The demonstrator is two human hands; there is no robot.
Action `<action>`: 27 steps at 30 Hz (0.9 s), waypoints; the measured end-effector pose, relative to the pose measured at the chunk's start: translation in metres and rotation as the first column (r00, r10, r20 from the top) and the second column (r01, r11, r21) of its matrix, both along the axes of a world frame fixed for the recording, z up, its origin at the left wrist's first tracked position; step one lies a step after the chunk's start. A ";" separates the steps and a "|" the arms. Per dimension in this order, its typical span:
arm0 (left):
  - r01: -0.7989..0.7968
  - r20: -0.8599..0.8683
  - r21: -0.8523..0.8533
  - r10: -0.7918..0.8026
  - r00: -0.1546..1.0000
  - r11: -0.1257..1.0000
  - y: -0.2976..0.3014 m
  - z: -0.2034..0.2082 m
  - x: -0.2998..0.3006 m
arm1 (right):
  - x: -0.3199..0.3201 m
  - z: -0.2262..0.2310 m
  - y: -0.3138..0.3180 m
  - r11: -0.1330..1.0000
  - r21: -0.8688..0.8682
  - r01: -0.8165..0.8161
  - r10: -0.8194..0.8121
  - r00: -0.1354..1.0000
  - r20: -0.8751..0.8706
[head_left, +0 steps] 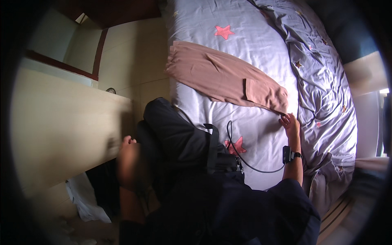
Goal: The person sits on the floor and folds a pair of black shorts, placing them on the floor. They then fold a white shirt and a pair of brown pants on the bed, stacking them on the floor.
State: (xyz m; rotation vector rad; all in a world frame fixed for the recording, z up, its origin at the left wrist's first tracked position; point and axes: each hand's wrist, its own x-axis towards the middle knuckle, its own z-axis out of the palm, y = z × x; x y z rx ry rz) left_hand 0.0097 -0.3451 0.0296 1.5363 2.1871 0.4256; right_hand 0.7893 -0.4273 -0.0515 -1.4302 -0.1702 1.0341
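A pair of dusty-pink trousers (220,75) lies folded lengthwise across the bed, with its gathered waist end at the left and its narrow end at the right. A pocket-like patch shows near the narrow end. My right hand (290,124) is at that narrow end, fingertips closed on its corner. Around the right wrist is a black strap with a small box, and a dark cable runs from it toward my waist. My left hand (130,163) is off to the left, beside a pale tabletop and away from the trousers. Motion blurs its fingers.
The bed's pale grey sheet (261,45) carries pink stars. A rumpled grey quilt (322,90) runs along its right side. At the left, the pale tabletop (73,130) reaches close to my left hand. White cloth or plastic (87,200) hangs below it.
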 end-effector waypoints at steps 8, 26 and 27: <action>0.152 0.138 0.219 -0.185 0.973 0.964 0.133 0.008 0.074 | -0.037 0.030 0.058 0.901 -0.413 0.137 0.393 0.148 0.908; 0.180 0.949 -0.229 0.178 0.261 0.957 0.182 -0.052 0.249 | -0.191 0.004 0.157 0.830 -0.556 -0.044 0.551 -0.082 0.830; 0.176 0.952 -0.236 0.191 0.239 0.956 0.183 -0.053 0.253 | -0.192 0.006 0.158 0.831 -0.556 -0.027 0.553 -0.082 0.829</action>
